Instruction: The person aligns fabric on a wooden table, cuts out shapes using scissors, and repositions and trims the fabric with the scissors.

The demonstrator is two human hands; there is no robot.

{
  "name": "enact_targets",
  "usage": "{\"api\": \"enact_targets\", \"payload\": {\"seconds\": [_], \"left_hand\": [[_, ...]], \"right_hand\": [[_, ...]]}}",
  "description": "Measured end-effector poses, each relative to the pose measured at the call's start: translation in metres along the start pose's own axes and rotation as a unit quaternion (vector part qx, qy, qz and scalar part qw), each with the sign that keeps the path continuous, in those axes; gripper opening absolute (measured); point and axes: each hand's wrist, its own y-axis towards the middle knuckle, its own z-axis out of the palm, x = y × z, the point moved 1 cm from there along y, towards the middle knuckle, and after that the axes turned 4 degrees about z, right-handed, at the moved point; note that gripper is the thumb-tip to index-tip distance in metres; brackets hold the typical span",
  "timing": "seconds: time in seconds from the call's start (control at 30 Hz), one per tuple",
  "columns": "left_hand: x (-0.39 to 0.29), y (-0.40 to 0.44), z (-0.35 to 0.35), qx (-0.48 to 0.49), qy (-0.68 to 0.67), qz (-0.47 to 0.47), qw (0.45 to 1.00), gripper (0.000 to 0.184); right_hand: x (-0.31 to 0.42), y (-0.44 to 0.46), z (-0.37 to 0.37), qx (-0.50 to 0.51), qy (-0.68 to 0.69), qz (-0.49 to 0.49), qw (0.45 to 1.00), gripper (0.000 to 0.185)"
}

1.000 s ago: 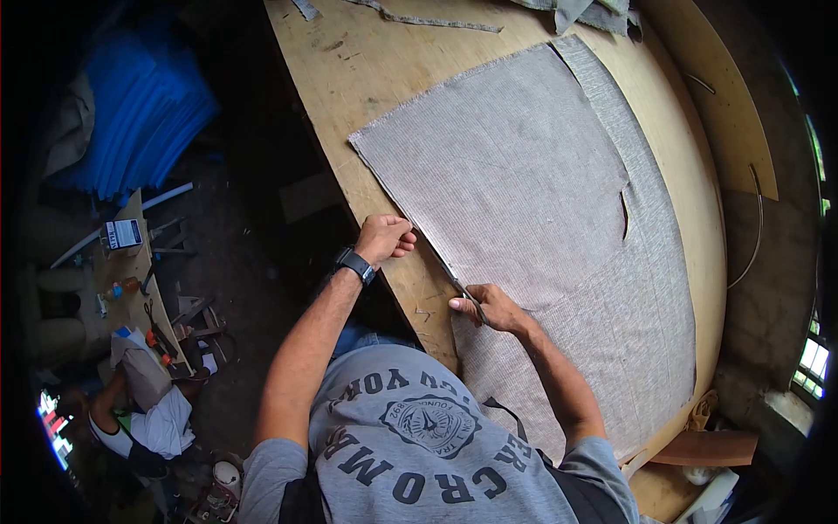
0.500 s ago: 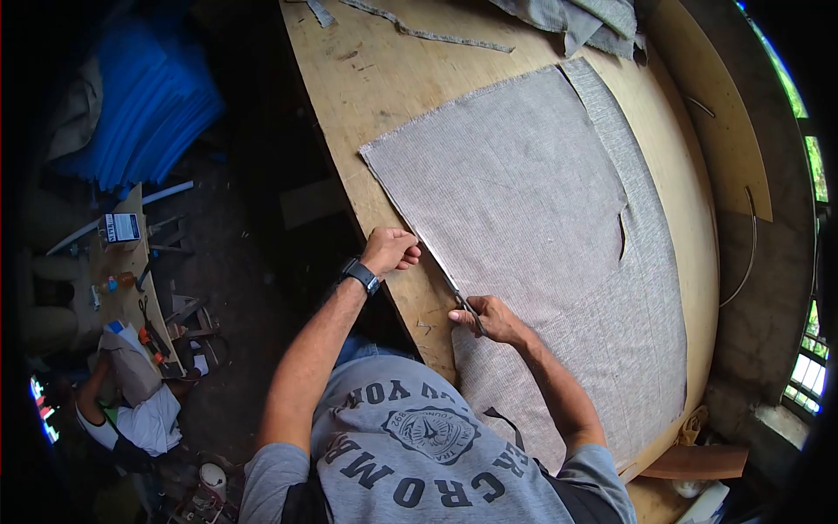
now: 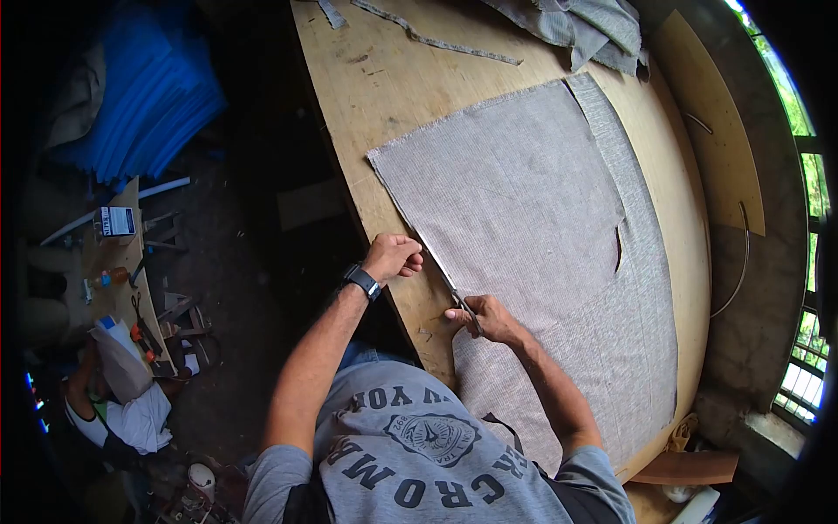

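A large piece of grey woven fabric [image 3: 524, 192] lies spread on the wooden table, its left edge running close to the table's near side. My left hand [image 3: 394, 256], with a dark watch on the wrist, is closed in a pinch at that edge, and the fingertips appear to hold the fabric. Lower down, my right hand [image 3: 491, 320] grips a pair of scissors [image 3: 465, 306]. Their blades point up along the fabric's edge towards my left hand. Most of the handles are hidden by my fingers.
Bunched fabric [image 3: 602, 35] and a thin cut strip [image 3: 436, 42] lie on the table's [image 3: 353, 113] far end. Blue sheets [image 3: 157, 96] are stacked at left. Below them a person [image 3: 131, 410] sits by a low bench [image 3: 131, 253]. A curved board [image 3: 716, 131] stands at right.
The view has tilted slightly, so table and fabric appear shifted a little. Both hands keep their grips and nearly the same places; the scissors have barely moved.
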Motion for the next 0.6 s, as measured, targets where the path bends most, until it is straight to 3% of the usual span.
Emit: {"api": "enact_targets", "payload": {"seconds": [0.17, 0.6], "left_hand": [[0.004, 0.0, -0.001, 0.008, -0.016, 0.002, 1.0, 0.016], [0.005, -0.005, -0.011, -0.008, 0.022, 0.025, 0.999, 0.018]], "right_hand": [[0.018, 0.011, -0.004, 0.02, 0.026, 0.001, 0.999, 0.07], [0.015, 0.024, 0.001, -0.003, 0.019, 0.012, 1.0, 0.059]]}}
